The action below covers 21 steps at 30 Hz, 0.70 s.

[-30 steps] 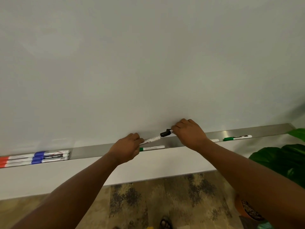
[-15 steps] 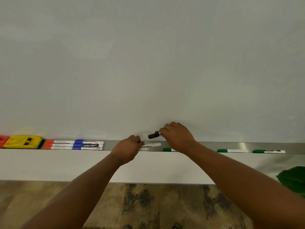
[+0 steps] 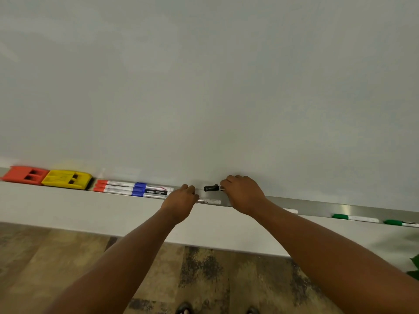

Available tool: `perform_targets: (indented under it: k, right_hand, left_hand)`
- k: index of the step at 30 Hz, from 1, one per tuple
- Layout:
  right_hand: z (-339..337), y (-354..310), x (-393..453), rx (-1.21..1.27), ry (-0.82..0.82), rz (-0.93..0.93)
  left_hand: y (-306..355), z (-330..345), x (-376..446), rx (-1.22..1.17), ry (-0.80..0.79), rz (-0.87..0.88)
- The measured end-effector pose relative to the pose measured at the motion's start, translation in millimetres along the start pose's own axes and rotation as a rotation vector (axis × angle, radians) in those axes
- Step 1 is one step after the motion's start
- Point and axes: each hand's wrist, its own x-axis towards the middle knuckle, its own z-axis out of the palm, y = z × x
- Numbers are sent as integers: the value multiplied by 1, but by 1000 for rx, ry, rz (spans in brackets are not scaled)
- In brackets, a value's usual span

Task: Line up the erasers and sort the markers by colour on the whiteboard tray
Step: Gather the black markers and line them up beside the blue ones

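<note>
Right hand [image 3: 243, 194] pinching black-capped white marker [image 3: 212, 188] just above long silver metal tray [image 3: 317, 206]. Left hand [image 3: 180, 200] curled round white marker barrel [image 3: 209, 201] lying in tray, right of red and blue markers [image 3: 133, 189].

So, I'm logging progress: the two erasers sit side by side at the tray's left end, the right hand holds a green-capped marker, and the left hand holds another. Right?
Not quite: the cap of the marker in the right hand is black, not green, as the head view shows. The red eraser and yellow eraser do sit side by side at the tray's left end, and the left hand holds another marker.
</note>
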Motion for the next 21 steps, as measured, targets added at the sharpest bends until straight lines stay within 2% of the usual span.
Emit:
perform_targets:
  k: [10, 21]
  right_hand:
    - [12, -25, 24, 30, -22, 30]
    - [31, -72, 63, 72, -69, 4]
  left_hand:
    - [-30, 14, -4, -111, 17, 16]
    - [-85, 19, -33, -302, 167, -156]
